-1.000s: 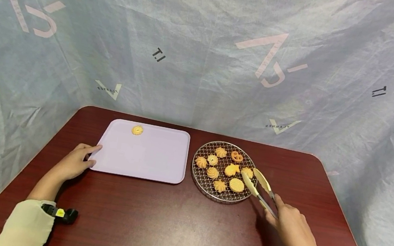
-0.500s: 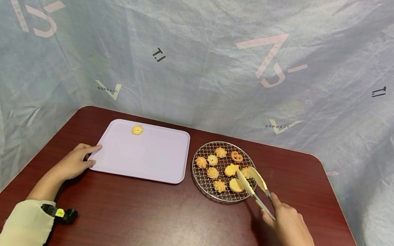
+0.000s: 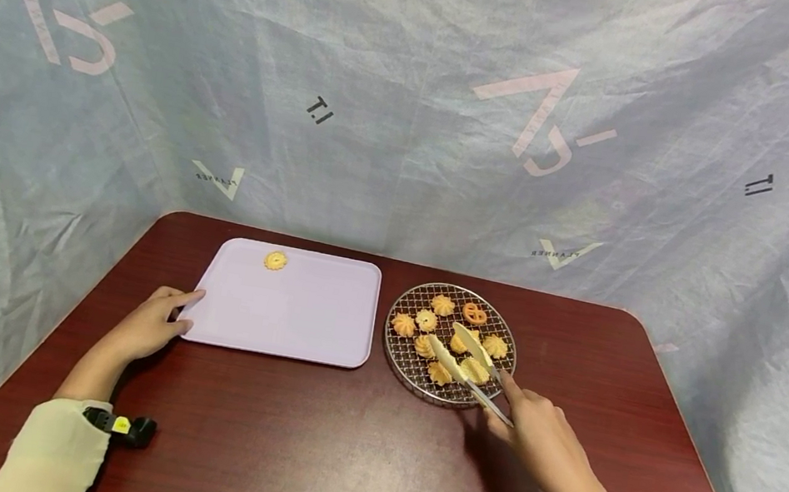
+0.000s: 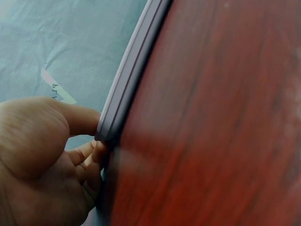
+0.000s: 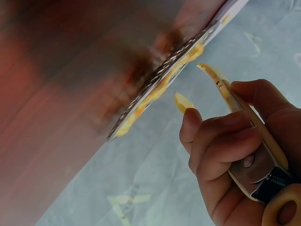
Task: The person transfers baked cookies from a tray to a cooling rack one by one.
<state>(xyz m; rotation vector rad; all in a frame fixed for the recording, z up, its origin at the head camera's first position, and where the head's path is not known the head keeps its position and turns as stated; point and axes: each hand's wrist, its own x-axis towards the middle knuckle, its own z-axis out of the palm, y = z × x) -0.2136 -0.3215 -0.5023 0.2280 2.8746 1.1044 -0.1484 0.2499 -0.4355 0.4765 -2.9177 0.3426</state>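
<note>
My left hand (image 3: 145, 322) holds the near left corner of a pale lilac tray (image 3: 309, 314), thumb and fingers at its edge. One round cookie (image 3: 275, 260) lies near the tray's back edge. In my right hand (image 3: 548, 444) I grip metal tongs (image 5: 249, 160) with pale yellow tips. The tips are spread apart over a round wire rack (image 3: 446, 399), with nothing between them in the right wrist view. They overlap several cookies in the head view, partly hiding a fish-shaped cookie (image 3: 458, 344), a swirl cookie (image 3: 423, 346) and a round cookie (image 3: 474, 371).
Also on the rack are a pretzel (image 3: 474, 313) at the back, a star-shaped cookie (image 3: 496, 346) at the right and several more at the left. Tray and rack stand side by side on a dark red wooden table (image 3: 277, 431). Grey printed cloth (image 3: 377, 151) hangs behind.
My right hand has moved the tongs left across the rack, from the star-shaped cookie at the right to its middle, uncovering that cookie. The left hand and tray stay put.
</note>
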